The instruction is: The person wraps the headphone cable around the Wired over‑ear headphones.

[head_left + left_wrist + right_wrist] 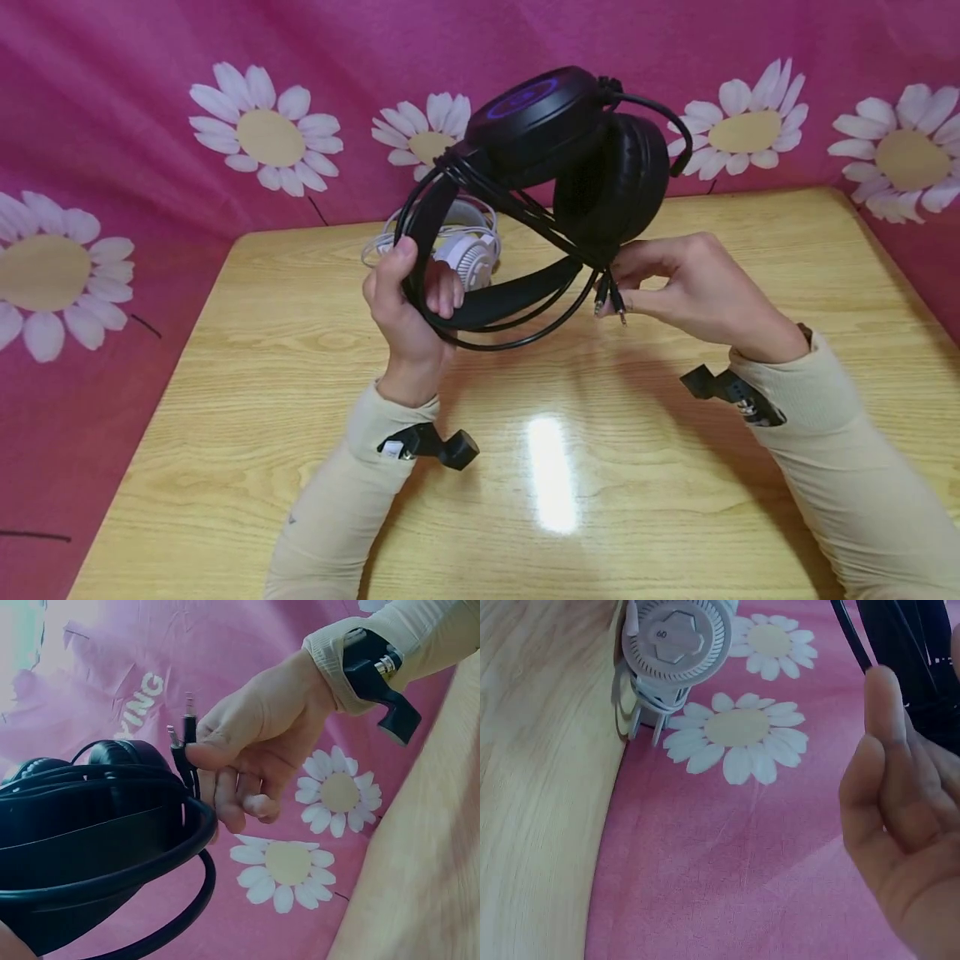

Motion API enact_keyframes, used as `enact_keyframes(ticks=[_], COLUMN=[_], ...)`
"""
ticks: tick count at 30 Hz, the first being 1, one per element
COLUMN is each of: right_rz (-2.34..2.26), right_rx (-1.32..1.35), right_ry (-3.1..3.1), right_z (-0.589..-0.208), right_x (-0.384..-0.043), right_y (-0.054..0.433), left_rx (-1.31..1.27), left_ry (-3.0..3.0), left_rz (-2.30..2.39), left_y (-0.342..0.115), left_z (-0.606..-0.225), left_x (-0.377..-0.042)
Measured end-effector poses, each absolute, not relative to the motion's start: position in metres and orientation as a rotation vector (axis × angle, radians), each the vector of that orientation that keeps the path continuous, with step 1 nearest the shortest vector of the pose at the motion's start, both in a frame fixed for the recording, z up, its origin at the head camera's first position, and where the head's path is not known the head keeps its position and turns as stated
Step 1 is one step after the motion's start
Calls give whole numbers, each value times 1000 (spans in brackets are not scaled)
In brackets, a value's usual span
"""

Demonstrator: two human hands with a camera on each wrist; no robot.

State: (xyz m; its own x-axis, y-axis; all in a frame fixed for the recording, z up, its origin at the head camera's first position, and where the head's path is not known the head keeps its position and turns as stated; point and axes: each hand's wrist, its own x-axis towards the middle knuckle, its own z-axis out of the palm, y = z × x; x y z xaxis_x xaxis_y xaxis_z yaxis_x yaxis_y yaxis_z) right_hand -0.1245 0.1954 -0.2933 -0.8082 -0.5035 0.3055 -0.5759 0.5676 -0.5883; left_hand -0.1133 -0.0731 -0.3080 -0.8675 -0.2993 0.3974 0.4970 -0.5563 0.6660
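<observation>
A black headset with a boom microphone is held up above the table, ear cups toward the back. Its black cable is looped around the headband. My left hand grips the headband and cable loops at the left, thumb over the outside. At the other side, my right hand pinches the cable end between thumb and fingers, and two jack plugs stick out beside the thumb. The left wrist view shows the plugs pointing up by the right thumb.
Behind the black headset, a white headset with a bundled cable lies near the back of the wooden table. A pink cloth with white daisies hangs around the table's back and sides.
</observation>
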Motion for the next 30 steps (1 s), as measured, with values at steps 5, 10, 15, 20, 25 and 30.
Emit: enact_keyframes(ticks=[5,10,15,20,25,30], right_rz=[1092,1133,1204,1276,1278,1219], right_rx=[661,506,510,756,768,668], right_ry=[-2803,-2851,-2835,-2711,-2658,-2644], right_z=[-296,-301,-304,-314,-321,-325], right_x=[-126,-130,-130,-132,-131,-131], right_y=[193,190,183,180,178,177], left_rx=[-401,-475,-499,-502,-531,-523], left_ry=[-1240,-1271,-1190,-1203,-1241,-1277], left_rz=[-2396,-2399,-2445,-2409,-2358,-2325], left_y=[-71,-65,-56,-50,-48,-44], left_z=[-312,-317,-323,-328,-331,-336], left_x=[-112,-111,-107,-102,-100,-100])
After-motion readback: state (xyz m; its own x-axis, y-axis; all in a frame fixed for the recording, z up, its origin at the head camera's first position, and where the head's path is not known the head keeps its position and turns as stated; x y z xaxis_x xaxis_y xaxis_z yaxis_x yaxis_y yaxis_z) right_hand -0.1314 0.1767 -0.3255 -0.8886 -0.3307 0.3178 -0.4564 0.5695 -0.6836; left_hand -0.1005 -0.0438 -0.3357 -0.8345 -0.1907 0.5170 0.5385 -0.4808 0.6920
